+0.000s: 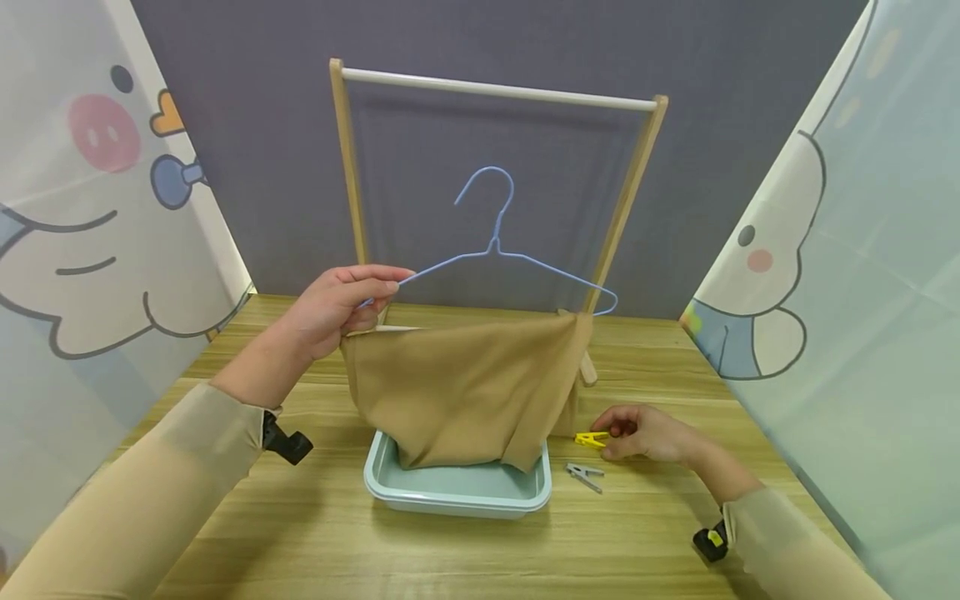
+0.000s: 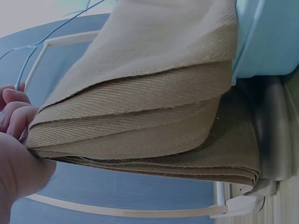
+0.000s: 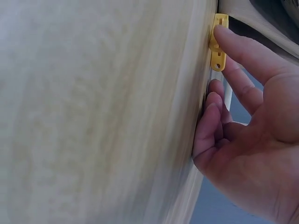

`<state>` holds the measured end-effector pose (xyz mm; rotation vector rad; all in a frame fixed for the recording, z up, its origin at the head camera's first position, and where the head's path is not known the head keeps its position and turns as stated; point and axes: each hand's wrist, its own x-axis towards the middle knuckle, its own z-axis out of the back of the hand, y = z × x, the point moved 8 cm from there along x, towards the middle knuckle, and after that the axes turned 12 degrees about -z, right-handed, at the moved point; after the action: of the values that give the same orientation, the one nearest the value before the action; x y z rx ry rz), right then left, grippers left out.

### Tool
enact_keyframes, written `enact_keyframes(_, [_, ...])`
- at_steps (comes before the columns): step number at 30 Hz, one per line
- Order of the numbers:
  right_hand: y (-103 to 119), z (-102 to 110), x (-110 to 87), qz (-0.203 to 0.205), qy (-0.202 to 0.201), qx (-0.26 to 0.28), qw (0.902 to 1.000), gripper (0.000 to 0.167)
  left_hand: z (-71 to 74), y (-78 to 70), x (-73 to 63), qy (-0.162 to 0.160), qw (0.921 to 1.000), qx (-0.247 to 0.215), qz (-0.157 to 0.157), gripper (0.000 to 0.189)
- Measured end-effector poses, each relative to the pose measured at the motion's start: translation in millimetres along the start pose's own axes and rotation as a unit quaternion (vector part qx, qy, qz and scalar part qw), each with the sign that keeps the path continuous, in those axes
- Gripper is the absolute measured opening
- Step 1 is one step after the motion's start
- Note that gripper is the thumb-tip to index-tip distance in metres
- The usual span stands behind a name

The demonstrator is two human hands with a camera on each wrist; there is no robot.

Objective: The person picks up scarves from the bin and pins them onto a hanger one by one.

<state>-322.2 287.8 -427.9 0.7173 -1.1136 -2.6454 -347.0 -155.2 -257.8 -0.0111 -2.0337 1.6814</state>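
My left hand holds the left end of a light blue wire clothes hanger, thumb on top. Tan twill cloth hangs in a fold from the hanger's lower part. Its stacked layers show in the left wrist view, gathered at the hand. The cloth's lower edge dips over a pale blue-green plastic basin. To the right, low at the table, my right hand pinches a yellow clothespin between thumb and index finger. The other fingers curl against the table. A grey clothespin lies just in front.
Behind the cloth stands a wooden rack with a white top rail; the cloth hides part of its base. A grey panel backs the wood-grain table. Cartoon-printed curtains close off both sides.
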Motion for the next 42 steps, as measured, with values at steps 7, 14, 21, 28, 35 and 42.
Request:
enact_keyframes(7, [-2, 5, -8.4, -0.003, -0.023, 0.011, 0.9997, 0.035, -1.5, 2.6, -0.2, 0.008, 1.0000, -0.002, -0.004, 0.034])
enact_keyframes(14, [13, 25, -26.0, 0.031, -0.054, 0.064, 0.9960, 0.037, -1.5, 2.0, 1.4, 0.009, 0.9999, -0.001, -0.011, 0.032])
enact_keyframes(21, [53, 50, -44.3, 0.078, -0.138, 0.079, 0.9842, 0.034, -0.6, 0.4, 2.7, 0.007, 0.9999, -0.006, -0.014, 0.031])
enact_keyframes(28, [101, 48, -50.7, 0.120, -0.151, 0.093, 0.9768, 0.031, -0.5, 1.7, 4.5, 0.002, 1.0000, 0.005, -0.005, 0.030])
enact_keyframes(35, [149, 35, -43.5, 0.167, -0.127, 0.107, 0.9719, 0.039, 0.8, 1.1, 4.3, 0.002, 0.9999, 0.012, -0.008, 0.029])
enact_keyframes(42, [184, 12, -23.2, 0.184, -0.095, 0.137, 0.9687, 0.043, -0.1, 0.6, 3.7, 0.012, 0.9995, 0.020, -0.020, 0.033])
